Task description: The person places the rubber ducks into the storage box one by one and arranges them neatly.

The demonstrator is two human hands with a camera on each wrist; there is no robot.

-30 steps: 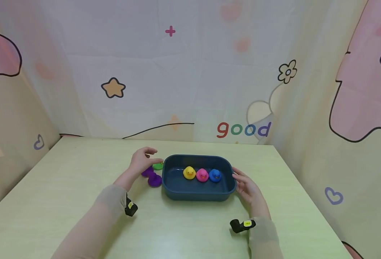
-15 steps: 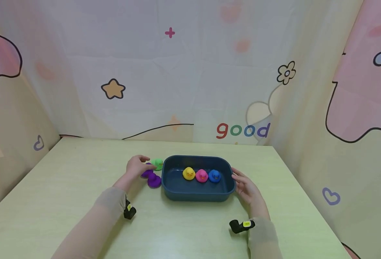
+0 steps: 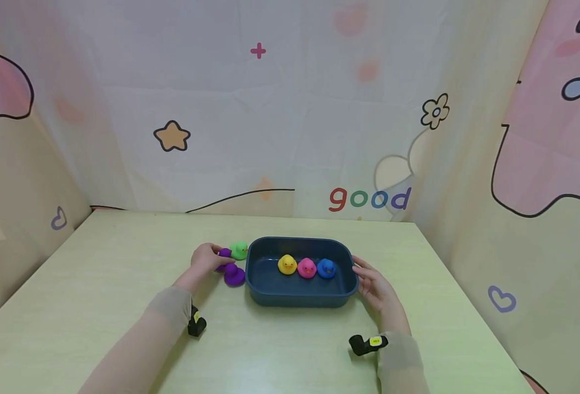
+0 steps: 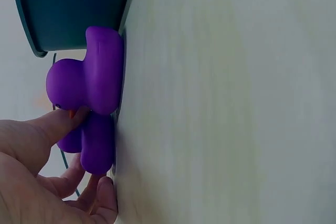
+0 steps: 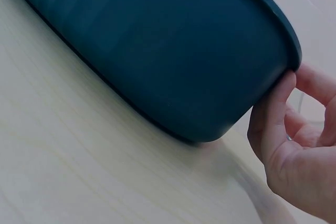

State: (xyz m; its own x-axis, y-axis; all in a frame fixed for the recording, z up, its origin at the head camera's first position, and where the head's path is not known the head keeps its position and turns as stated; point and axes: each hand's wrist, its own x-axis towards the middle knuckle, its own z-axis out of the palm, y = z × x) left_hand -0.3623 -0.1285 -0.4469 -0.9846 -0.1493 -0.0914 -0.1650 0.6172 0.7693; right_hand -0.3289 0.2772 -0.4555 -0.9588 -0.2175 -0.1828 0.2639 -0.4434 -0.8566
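Note:
My left hand [image 3: 205, 260] pinches the rear purple rubber duck [image 4: 98, 145], thumb on the near side and fingers behind it. Just in front sits another purple rubber duck [image 3: 234, 275], which partly hides the held one in the left wrist view. Beyond them, a green rubber duck [image 3: 239, 250] stands by the left end of a dark blue basin [image 3: 299, 300]. Inside the basin a yellow duck [image 3: 287, 265], a pink duck [image 3: 306, 268] and a blue duck [image 3: 326, 268] stand in a row. My right hand [image 3: 375, 284] rests its relaxed fingers against the basin's right end, just under the rim.
The pale wooden table [image 3: 280, 350] carries the basin and the loose ducks. A printed cloth [image 3: 211, 109] hangs behind the table's far edge and along both sides. Each sleeve cuff bears a small black wrist camera [image 3: 197, 323].
My left hand has drawn back from beside the green duck, lowered to the rear purple duck and closed its fingers round it. My right hand and the basin have stayed put.

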